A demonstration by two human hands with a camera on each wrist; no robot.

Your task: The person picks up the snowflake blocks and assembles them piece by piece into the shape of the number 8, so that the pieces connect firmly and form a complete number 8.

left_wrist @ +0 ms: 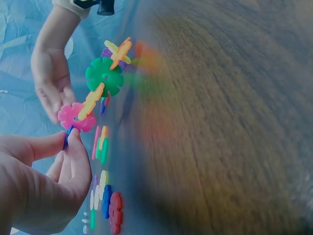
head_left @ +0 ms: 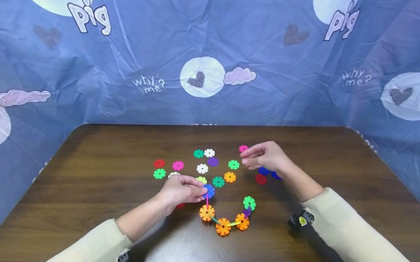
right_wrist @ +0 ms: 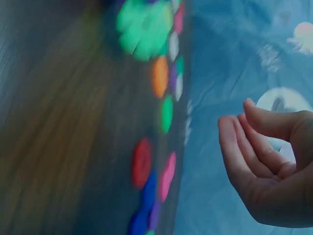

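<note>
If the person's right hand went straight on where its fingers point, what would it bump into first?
Probably the light green notched disc, just ahead of the right hand in the head view. Depth is unclear: the hand looks raised and might pass above.

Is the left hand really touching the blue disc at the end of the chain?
Touching: the left wrist view shows the left hand pinching the blue disc between thumb and finger.

Discs (head_left: 210, 190) are smooth plstc, tbl (head_left: 81, 195) glossy wd.
</note>
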